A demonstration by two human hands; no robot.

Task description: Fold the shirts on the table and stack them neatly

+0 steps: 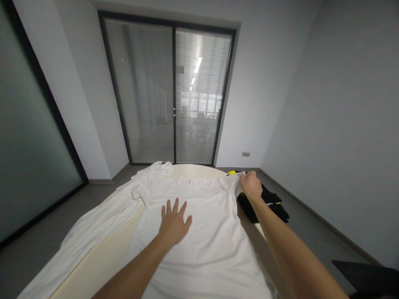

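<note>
White shirt (205, 253) looks light, soft, floppy; best gripped by its edges. Left hand (175, 224) spread flat on it; right hand (251, 185) pinching one sleeve (231, 182) end.

this looks like a room in an office. in the upper middle of the frame, a dark-framed glass partition (173, 83) has slatted blinds (149, 95), and through its right half show strip lights (198, 65) and a brighter space, blurred in detail. a frosted glass panel (28, 137) with a dark edge fills the far left. the walls (349, 104) are plain and pale, with grey skirting (311, 211) along a grey floor (314, 232). a small wall plate (246, 154) sits low, right of centre.
</note>
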